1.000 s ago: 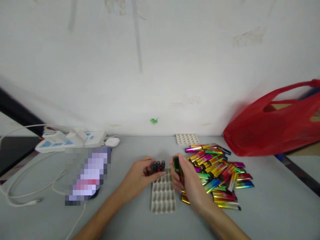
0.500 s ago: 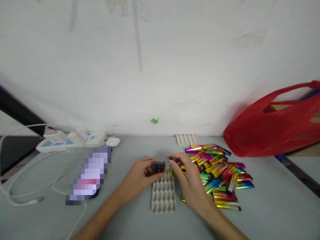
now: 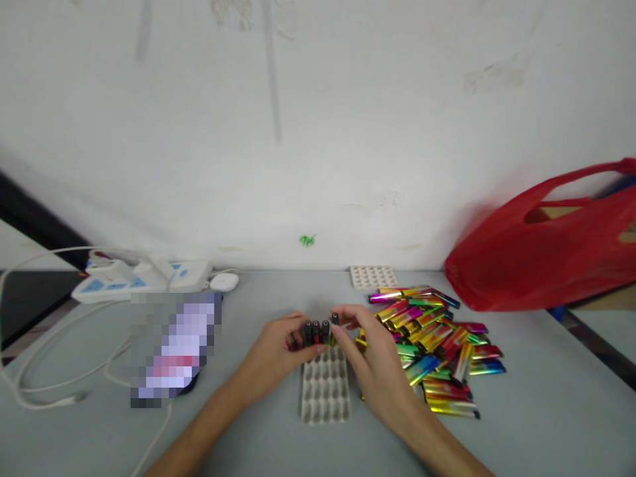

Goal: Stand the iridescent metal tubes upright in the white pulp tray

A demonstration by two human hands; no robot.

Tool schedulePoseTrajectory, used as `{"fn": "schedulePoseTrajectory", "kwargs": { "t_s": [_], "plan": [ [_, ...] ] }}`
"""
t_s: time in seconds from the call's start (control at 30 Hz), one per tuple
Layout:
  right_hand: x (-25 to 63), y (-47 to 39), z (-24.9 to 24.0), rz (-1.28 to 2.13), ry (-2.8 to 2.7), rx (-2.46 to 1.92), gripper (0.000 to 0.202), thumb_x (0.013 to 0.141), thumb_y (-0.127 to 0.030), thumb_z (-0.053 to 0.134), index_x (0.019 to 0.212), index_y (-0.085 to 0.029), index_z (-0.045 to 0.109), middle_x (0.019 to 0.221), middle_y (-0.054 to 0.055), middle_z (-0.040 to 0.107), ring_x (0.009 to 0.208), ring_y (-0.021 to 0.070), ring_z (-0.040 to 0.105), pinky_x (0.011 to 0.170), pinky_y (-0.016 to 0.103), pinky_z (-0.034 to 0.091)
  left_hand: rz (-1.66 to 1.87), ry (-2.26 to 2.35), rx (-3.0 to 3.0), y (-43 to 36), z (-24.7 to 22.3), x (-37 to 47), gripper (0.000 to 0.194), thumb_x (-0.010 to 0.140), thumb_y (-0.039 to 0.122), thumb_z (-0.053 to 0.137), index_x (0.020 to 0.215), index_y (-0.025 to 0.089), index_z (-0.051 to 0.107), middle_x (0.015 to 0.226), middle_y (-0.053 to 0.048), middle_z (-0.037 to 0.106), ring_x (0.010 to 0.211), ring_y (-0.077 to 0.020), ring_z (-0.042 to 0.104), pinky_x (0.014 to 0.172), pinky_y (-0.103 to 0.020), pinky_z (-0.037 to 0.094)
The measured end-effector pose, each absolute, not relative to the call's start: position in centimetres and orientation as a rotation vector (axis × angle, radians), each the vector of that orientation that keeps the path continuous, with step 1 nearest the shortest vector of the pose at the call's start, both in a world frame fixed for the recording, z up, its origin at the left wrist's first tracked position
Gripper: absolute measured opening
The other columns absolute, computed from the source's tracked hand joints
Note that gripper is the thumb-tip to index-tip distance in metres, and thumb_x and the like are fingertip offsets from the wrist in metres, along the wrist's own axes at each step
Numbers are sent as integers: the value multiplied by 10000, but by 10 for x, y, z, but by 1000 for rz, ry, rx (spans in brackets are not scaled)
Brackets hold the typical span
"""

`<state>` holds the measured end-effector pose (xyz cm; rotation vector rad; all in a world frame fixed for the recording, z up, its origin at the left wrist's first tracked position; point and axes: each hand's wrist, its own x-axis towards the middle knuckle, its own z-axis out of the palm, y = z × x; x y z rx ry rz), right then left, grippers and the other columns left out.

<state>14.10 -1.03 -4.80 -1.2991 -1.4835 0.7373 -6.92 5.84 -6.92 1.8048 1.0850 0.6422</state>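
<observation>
A pale moulded tray (image 3: 326, 391) with rows of pockets lies on the table between my hands. Three lighters (image 3: 317, 331) with black tops stand upright in a row at its far end. My left hand (image 3: 281, 341) is closed around this row, thumb in front and fingers behind and at the left side. In the fingertips of my right hand (image 3: 372, 344) is another black-topped lighter (image 3: 335, 320), upright at the right end of the row and slightly higher than the others. My right fingers hide most of its body.
A pile of shiny coloured lighters (image 3: 437, 338) lies right of my right hand. A second pocketed tray (image 3: 373, 277) rests by the wall. At right stands a red bag (image 3: 541, 252). To the left are a pixelated phone-like device (image 3: 179, 351), a power strip (image 3: 144, 278) and white cables (image 3: 54, 331).
My right hand has brought its lighter left and slightly down, closer to the three standing ones. My left hand stays at the row.
</observation>
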Motion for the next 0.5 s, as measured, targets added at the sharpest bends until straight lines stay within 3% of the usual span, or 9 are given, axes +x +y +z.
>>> {"fn": "schedulePoseTrajectory", "kwargs": {
  "t_s": [0.5],
  "plan": [
    [139,-11,-46,695,-1538,-1296,186,1086,-291,647,1250,-235,717,1193,77,787,1122,258,730,1017,386,536,643,1078,1790,59,-72,-70,295,887,444,867,849,177,748,834,18,573,716,-167,558,615,-255,398]
  ]
}}
